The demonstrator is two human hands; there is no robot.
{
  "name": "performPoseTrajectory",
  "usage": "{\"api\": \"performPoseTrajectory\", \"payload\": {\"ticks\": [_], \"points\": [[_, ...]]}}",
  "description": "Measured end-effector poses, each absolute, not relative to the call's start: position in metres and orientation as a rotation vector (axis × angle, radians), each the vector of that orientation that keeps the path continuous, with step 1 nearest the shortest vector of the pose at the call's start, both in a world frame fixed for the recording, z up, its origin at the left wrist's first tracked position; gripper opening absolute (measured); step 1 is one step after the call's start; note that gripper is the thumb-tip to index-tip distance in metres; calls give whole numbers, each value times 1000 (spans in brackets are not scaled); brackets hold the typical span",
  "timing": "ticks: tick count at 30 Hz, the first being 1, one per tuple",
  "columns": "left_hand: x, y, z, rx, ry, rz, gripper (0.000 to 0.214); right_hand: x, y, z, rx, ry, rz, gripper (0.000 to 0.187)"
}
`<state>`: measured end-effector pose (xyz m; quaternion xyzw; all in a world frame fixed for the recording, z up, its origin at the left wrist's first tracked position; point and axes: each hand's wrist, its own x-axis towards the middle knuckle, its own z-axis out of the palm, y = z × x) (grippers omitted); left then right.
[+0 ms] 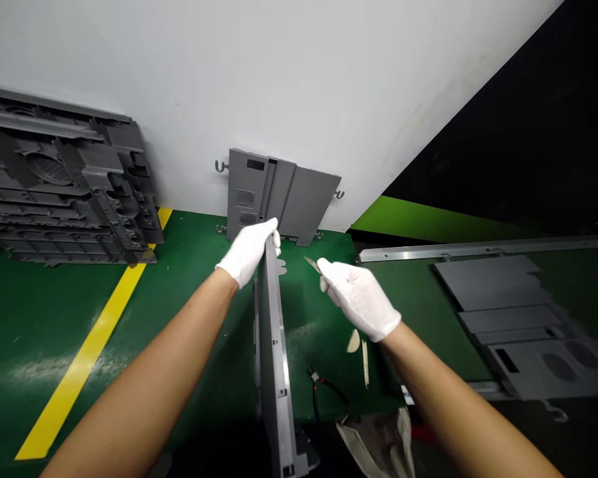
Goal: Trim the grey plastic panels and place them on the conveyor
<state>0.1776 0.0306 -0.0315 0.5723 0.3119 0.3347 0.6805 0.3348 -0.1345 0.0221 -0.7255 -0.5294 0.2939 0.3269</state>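
1. Grey panel (278, 345), 1 piece: stands on edge over the green counter (199, 325), mid-scene, its long narrow rim running far to near. Small slots along the rim; rounded tabs project right at the far end.
2. Left hand (252, 251), white glove: at the panel's far end. Grip pinches the rim, thumb along the top, fingers folded over the right side.
3. Right hand (356, 295), white glove: right of the panel, apart from it. Grip pressed together around a small pointed tool (312, 263), apparently a blade, tip towards the panel.
4. Handling, as judged: moulded plastic, light for its size; stiff along the rim, likelier to flex across the face; smooth, so somewhat slippery under cloth gloves; thin tabs the most fragile part.
5. Hold, as judged: best by the solid rim, clear of tabs and blade; the near end benefits from support.
6. Loose, right of the panel: pliers (315, 377), 1 pair; pale half-round piece (353, 341), 1; pale stick (365, 365), 1.
7. Surroundings: far, 1 upright slatted-vent panel (282, 196) by the white wall (289, 79); left, a stack of grey parts (64, 186); right, 1 flat-lying panel (518, 325) on a conveyor (413, 299).
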Motion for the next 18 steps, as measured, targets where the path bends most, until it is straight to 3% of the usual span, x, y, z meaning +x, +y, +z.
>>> {"api": "performPoseTrajectory", "payload": {"ticks": [5,9,10,12,14,18], "points": [[171,26,-33,1336,552,657,23,336,-119,23,-1876,-1536,678,51],[150,26,-16,1426,497,544,77,340,-116,23,-1759,-1394,757,54],[145,21,-7,1534,520,530,82,342,-118,22,-1739,-1329,787,54],[135,0,11,1865,587,541,61,345,-128,17,-1716,-1185,844,54],[125,-36,22,2247,520,528,19,350,-144,9,-1698,-1010,908,53],[113,-117,4,2602,-45,390,33,356,-192,-31,-1622,-636,1031,56]]}}
